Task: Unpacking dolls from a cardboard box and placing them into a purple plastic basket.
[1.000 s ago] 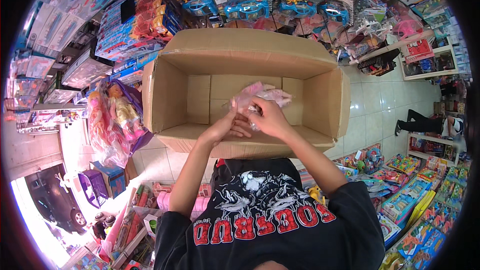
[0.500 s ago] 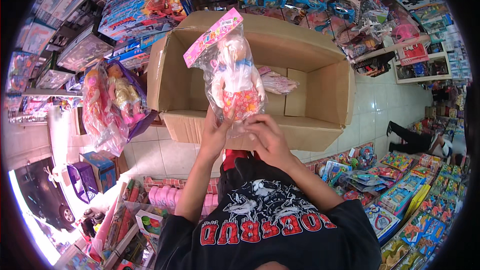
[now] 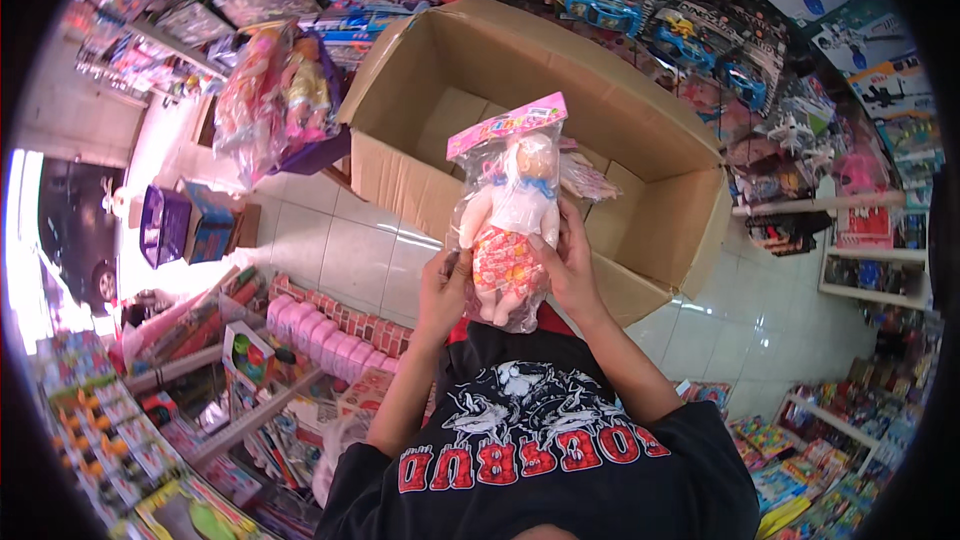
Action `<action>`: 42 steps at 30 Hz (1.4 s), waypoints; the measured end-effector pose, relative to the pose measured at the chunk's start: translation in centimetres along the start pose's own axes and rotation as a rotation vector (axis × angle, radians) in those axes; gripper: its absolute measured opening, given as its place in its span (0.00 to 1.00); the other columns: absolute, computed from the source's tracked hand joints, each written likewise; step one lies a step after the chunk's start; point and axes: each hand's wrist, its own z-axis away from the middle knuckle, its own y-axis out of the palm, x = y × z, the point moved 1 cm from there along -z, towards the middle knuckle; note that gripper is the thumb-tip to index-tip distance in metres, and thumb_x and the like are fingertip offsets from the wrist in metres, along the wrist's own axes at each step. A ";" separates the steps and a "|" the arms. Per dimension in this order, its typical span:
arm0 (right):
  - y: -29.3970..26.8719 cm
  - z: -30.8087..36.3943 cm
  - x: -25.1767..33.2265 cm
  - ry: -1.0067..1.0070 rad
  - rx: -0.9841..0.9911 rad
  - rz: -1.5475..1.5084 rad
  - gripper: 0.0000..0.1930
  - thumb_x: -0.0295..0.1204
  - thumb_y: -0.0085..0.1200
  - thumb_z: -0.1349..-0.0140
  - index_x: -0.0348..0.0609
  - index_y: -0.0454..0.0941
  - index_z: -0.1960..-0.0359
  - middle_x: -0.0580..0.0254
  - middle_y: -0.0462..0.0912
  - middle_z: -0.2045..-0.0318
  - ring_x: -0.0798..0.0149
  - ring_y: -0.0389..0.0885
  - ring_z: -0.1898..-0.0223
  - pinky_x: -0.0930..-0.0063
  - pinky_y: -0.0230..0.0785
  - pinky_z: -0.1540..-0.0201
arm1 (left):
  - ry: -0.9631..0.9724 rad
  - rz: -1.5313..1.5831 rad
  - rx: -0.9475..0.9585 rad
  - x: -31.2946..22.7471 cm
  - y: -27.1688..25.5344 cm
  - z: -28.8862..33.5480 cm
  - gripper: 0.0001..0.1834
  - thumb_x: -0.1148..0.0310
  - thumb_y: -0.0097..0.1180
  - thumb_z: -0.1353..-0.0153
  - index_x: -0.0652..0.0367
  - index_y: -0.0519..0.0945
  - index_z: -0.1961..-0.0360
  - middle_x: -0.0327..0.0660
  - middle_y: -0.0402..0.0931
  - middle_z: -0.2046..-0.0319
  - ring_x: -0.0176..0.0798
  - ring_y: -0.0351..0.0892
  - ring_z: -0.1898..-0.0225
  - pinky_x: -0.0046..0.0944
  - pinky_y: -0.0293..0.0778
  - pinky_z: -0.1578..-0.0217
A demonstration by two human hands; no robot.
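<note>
A baby doll [image 3: 512,215] in a clear plastic bag, with a pink header card across its top, is held between my two hands over the near side of the cardboard box. The doll has a white top and red-and-yellow patterned shorts, its feet toward me. My left hand [image 3: 446,285] grips the bag's left edge beside the shorts. My right hand [image 3: 568,258] grips the right side, thumb on the front. Behind the doll stands the open cardboard box [image 3: 650,135]. Another bagged item [image 3: 590,178] with pink on it lies inside, partly hidden by the doll.
Bagged dolls [image 3: 255,105] stand in a purple container [image 3: 318,152] left of the box. Packaged toys line the shelves behind. Pink rounded items [image 3: 320,338] sit in a row at the lower left. A tiled floor [image 3: 330,240] runs around the box.
The bagged doll has come nearer to me and now sits more upright. My right hand has moved from its lower end to its right side. The whole view has turned.
</note>
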 end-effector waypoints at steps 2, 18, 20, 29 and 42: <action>-0.8 1.2 -0.4 0.034 0.033 0.067 0.31 0.25 0.53 0.33 0.36 0.53 0.32 0.51 0.70 0.40 0.63 0.69 0.39 0.68 0.60 0.36 | -0.020 0.006 -0.006 0.2 0.0 2.1 0.17 0.62 0.49 0.27 0.68 0.77 0.52 0.37 0.80 0.65 0.27 0.73 0.63 0.30 0.71 0.62; 1.2 4.9 -2.1 0.145 0.302 0.303 0.27 0.27 0.56 0.35 0.39 0.64 0.35 0.57 0.72 0.43 0.68 0.75 0.49 0.74 0.69 0.48 | 0.142 0.289 -0.348 -0.2 -0.8 10.2 0.20 0.75 0.53 0.33 0.65 0.67 0.42 0.44 0.73 0.46 0.34 0.73 0.46 0.34 0.70 0.45; 2.3 4.8 -1.9 0.015 0.322 0.485 0.29 0.29 0.58 0.36 0.41 0.64 0.34 0.55 0.70 0.40 0.65 0.75 0.48 0.71 0.70 0.48 | 0.164 0.270 -0.434 0.0 -1.7 10.4 0.20 0.75 0.54 0.33 0.65 0.67 0.42 0.44 0.73 0.47 0.33 0.74 0.47 0.34 0.71 0.47; 8.6 3.9 -6.3 0.178 0.605 0.415 0.44 0.38 0.61 0.38 0.46 0.47 0.25 0.52 0.59 0.31 0.55 0.67 0.35 0.61 0.63 0.37 | 0.045 0.121 -0.380 0.9 -7.2 9.9 0.27 0.67 0.61 0.36 0.62 0.68 0.38 0.43 0.71 0.49 0.32 0.74 0.51 0.33 0.71 0.53; 23.2 -0.5 -11.8 0.341 0.367 0.157 0.34 0.35 0.58 0.34 0.39 0.56 0.31 0.54 0.69 0.40 0.63 0.71 0.40 0.69 0.65 0.39 | 0.396 -0.364 -0.155 -0.9 -23.8 5.4 0.26 0.66 0.55 0.36 0.54 0.71 0.36 0.46 0.60 0.34 0.46 0.60 0.33 0.45 0.59 0.35</action>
